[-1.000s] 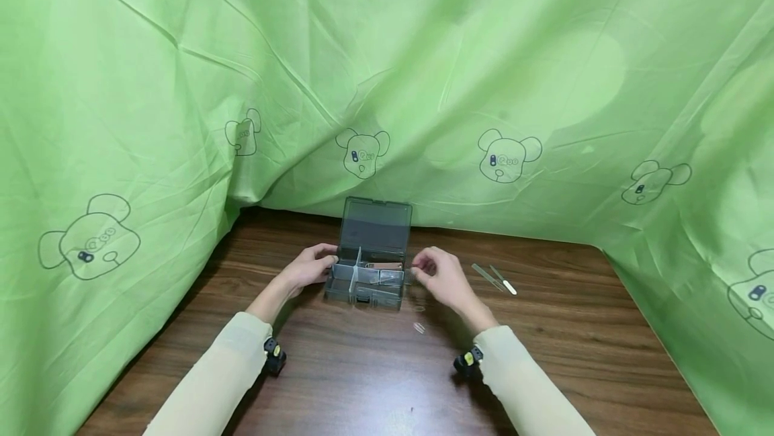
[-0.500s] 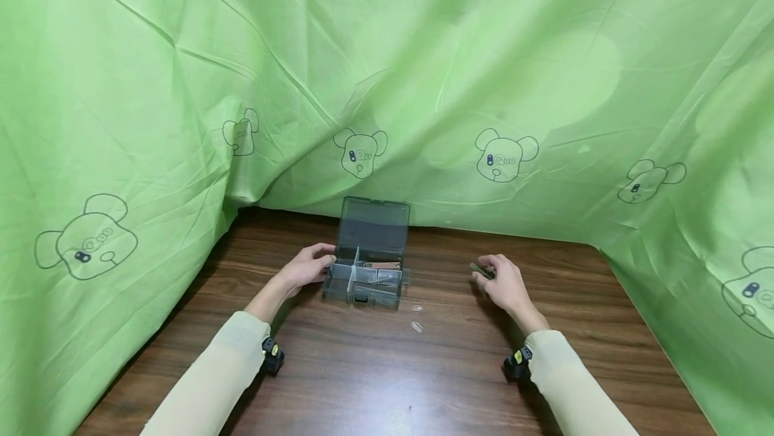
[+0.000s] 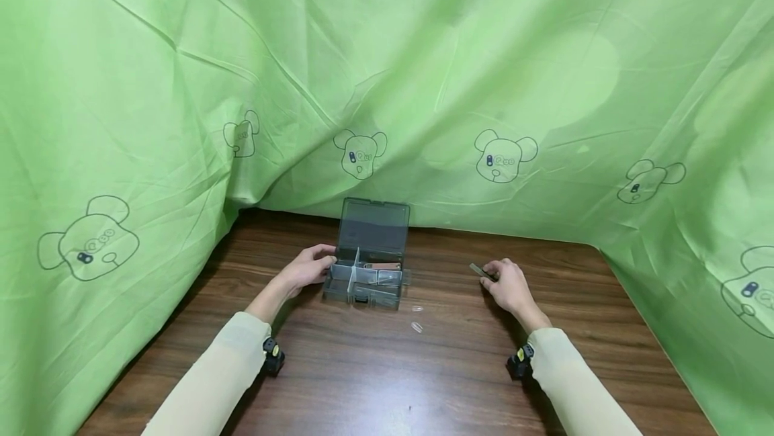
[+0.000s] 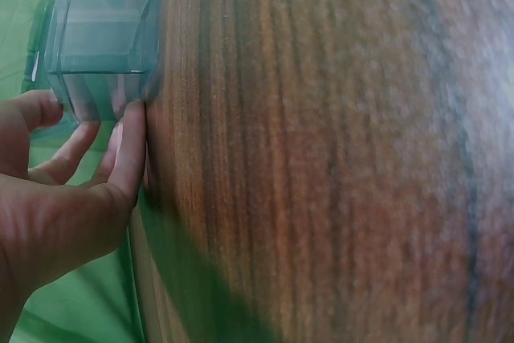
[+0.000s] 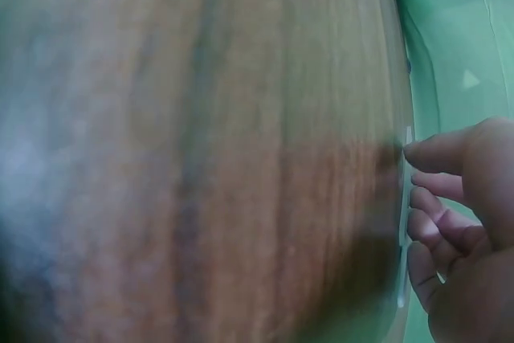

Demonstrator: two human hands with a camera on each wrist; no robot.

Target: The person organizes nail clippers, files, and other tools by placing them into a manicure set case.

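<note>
A smoky clear plastic box (image 3: pixel 361 300) with dividers stands with its lid (image 3: pixel 375 224) raised. My left hand (image 3: pixel 308 265) holds its left side, thumb at the front corner and fingers behind; in the left wrist view, the fingertips (image 4: pixel 132 118) touch the box wall (image 4: pixel 100 46). Inside lies a pinkish-brown, metal-edged piece like a nail clipper (image 3: pixel 383 266). Right of the box, my right hand (image 3: pixel 509 285) pinches a flat translucent nail file (image 3: pixel 476 268) at table height, its far end sticking out past the fingers. A white-ended slim tool seen there earlier is hidden by the hand.
Two small clear oval pieces (image 3: pixel 417 326) lie on the dark wooden table (image 3: pixel 363 369) in front of the box's right corner. A small clear tab (image 3: pixel 407 277) sticks out at the box's right side. Green printed cloth (image 3: pixel 423 120) hangs behind and at both sides.
My right hand has left the box's right side and moved right to the nail file, then shifted slightly further right. My left hand stays on the box.
</note>
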